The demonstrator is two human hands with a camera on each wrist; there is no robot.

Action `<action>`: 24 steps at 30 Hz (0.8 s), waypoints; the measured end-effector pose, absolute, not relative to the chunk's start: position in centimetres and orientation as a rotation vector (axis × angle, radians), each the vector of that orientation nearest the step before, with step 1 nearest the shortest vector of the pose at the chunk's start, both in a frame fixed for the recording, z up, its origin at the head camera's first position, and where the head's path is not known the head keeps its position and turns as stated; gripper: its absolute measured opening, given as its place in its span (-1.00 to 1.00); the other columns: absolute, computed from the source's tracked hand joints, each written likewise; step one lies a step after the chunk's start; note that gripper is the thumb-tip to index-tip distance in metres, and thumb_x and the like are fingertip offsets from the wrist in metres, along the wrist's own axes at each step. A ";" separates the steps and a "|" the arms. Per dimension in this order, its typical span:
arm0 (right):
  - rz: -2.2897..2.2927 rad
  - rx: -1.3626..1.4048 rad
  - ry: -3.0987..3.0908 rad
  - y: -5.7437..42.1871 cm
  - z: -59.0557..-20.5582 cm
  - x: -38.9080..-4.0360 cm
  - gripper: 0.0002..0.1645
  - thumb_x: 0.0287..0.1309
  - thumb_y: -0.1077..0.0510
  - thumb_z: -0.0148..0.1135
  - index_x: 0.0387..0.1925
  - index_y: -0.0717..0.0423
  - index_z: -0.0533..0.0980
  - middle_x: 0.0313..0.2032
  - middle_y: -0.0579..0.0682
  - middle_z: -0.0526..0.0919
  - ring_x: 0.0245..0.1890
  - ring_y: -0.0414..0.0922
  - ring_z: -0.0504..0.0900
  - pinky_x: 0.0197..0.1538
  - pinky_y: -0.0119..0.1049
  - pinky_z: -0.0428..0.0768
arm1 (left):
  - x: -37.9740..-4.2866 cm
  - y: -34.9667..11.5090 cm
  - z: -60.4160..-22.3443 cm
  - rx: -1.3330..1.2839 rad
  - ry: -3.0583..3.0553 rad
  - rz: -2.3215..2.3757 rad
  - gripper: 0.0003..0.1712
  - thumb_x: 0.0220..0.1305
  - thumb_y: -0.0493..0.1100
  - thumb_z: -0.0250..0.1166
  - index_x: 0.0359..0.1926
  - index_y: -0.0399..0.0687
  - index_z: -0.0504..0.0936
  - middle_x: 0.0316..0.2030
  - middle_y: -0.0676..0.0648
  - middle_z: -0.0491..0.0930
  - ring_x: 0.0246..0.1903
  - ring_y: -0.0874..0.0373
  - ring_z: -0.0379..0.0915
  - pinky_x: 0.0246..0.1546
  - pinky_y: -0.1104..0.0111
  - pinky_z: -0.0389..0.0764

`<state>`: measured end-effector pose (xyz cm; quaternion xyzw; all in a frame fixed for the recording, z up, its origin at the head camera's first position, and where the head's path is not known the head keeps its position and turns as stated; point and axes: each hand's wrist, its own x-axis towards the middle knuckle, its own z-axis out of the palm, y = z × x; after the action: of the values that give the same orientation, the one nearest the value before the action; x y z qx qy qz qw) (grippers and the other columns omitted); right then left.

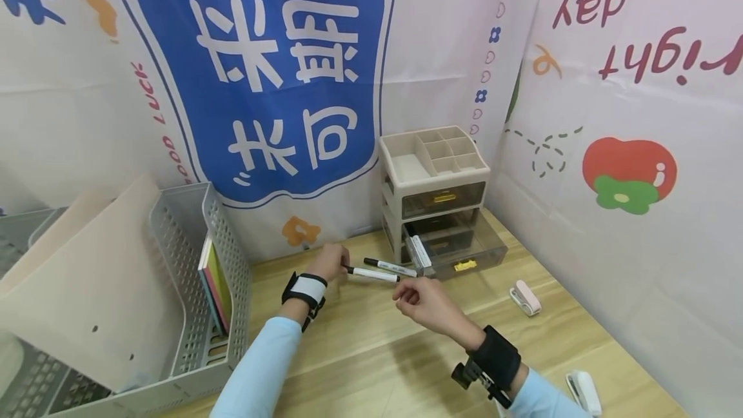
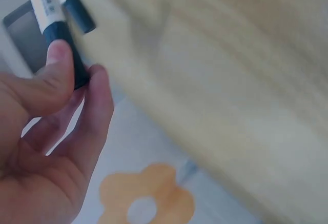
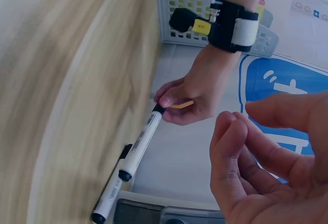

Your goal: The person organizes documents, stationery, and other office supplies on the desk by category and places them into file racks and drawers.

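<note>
My left hand pinches the black cap end of a white marker between thumb and fingers. In the left wrist view the thumb presses on the cap of this marker. A second white marker with a black cap lies on the table just behind it. My right hand hovers near the held marker's far end, fingers loosely curled, holding nothing. In the right wrist view a gap separates its thumb from the fingertips. Beyond, a clear drawer is pulled out, with white marker-like items along its left side.
The drawer belongs to a cream desktop organizer with a compartment top. A pink stapler and a white stapler lie on the right. At left stands a grey file rack holding folders and notebooks.
</note>
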<state>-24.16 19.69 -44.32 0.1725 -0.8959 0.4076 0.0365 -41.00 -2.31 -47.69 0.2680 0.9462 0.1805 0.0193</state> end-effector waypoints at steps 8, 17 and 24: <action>1.187 0.453 -2.658 20.1 -42.7 -24.8 -0.90 0.15 0.34 0.31 -0.28 0.17 0.66 -0.39 -0.01 0.72 -0.41 -0.21 0.66 -0.30 -0.47 0.60 | -39.8 -3.0 -43.8 0.989 2.861 0.478 -0.82 -0.02 -0.36 0.53 -0.55 -0.08 0.67 -0.55 0.02 0.62 -0.47 0.18 0.48 -0.36 0.34 0.55; 1.087 0.511 -2.724 19.9 -42.1 -25.3 -0.88 0.16 0.24 0.37 -0.24 0.18 0.68 -0.38 -0.01 0.75 -0.41 -0.22 0.66 -0.33 -0.46 0.57 | -37.6 -2.8 -40.1 1.215 2.682 0.508 -0.86 0.04 -0.34 0.51 -0.46 -0.03 0.72 -0.47 0.06 0.69 -0.40 0.23 0.54 -0.34 0.41 0.56; 1.133 0.578 -2.803 19.8 -41.3 -25.3 -0.82 0.14 0.20 0.40 -0.21 0.18 0.67 -0.40 0.02 0.78 -0.45 -0.26 0.69 -0.40 -0.45 0.59 | -35.7 -2.0 -38.1 1.198 2.643 0.595 -0.87 0.08 -0.33 0.49 -0.42 0.00 0.73 -0.43 0.08 0.70 -0.39 0.24 0.58 -0.31 0.39 0.60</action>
<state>-25.26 19.78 -41.33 0.1878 -0.9101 0.3679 0.0317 -35.70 -1.97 -38.08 0.4027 0.8887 0.1999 0.0897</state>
